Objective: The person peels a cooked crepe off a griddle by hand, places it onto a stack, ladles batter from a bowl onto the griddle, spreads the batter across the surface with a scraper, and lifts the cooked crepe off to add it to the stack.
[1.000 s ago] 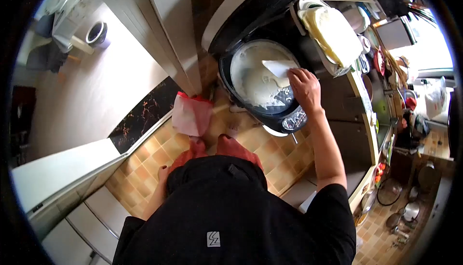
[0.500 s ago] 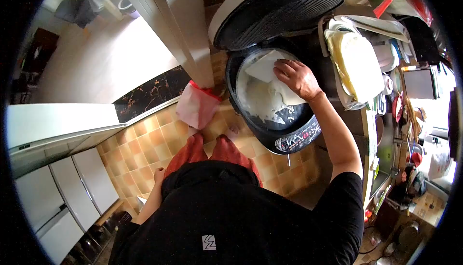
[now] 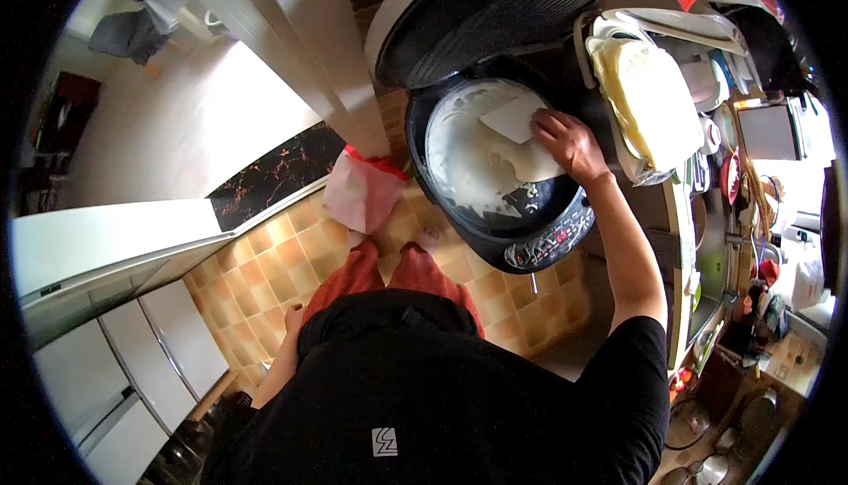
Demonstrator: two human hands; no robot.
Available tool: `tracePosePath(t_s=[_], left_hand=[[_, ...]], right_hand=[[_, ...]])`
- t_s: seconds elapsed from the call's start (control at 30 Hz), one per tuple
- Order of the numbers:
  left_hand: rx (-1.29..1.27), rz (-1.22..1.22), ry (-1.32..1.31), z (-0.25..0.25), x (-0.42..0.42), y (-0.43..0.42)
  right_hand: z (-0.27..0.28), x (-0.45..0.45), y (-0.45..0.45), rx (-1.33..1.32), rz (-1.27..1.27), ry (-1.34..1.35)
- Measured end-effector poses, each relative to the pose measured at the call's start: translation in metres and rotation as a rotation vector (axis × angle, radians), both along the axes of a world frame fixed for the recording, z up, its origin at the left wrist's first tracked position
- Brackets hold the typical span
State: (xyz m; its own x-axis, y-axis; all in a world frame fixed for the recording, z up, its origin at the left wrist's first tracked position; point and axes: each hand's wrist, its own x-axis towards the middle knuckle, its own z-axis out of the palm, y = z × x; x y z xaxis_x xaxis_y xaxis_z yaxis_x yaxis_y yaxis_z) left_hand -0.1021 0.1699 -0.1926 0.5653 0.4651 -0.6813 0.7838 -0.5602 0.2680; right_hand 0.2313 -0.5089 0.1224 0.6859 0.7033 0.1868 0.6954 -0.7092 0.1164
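I see right hand [image 3: 570,145], fingers clamped on 1 white scraper [image 3: 512,120], amid pale batter [image 3: 464,167] inside open black griddle [image 3: 539,209]. Left hand [image 3: 293,319] beside red trousers [image 3: 435,284]; finger state, can't tell.

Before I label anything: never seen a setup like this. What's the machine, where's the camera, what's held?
There is no robot: these are a person's bare hands. One camera, worn on the head, looks forward and down, so you see the black shirt below. The right hand grips a flat white scraper over a round black pan. A creamy white layer covers much of its surface, with bare dark patches nearest the person. The ridged lid stands open behind it. The left hand hangs by the thigh; whether it holds anything is too hard to tell.
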Motion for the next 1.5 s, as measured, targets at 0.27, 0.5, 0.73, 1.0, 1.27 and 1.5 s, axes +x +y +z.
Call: tracePosePath(t_s=[0.27, 0.5, 0.73, 1.0, 1.27, 1.5], left_hand=[[-0.064, -0.11, 0.015, -0.009, 0.052, 0.02], [-0.056, -0.237, 0.034, -0.001, 0.098, 0.016], [-0.203, -0.369, 0.054, 0.002, 0.129, 0.016], [-0.244, -0.259, -0.049, -0.017, 0.123, 0.025], [-0.245, -0.224, -0.053, -0.033, 0.114, 0.03], [-0.213, -0.287, -0.001, -0.036, 0.105, 0.033]], right_hand=[[-0.001, -0.08, -0.01, -0.017, -0.243, 0.058], [0.01, -0.129, 0.034, 0.029, -0.422, 0.168], [0.018, -0.155, 0.102, 0.065, -0.56, 0.227], [0.03, -0.171, 0.143, 0.035, -0.6, 0.095], [0.025, -0.155, 0.11, 0.045, -0.685, -0.065], [0.021, -0.081, 0.068, 0.015, -0.652, -0.009]])
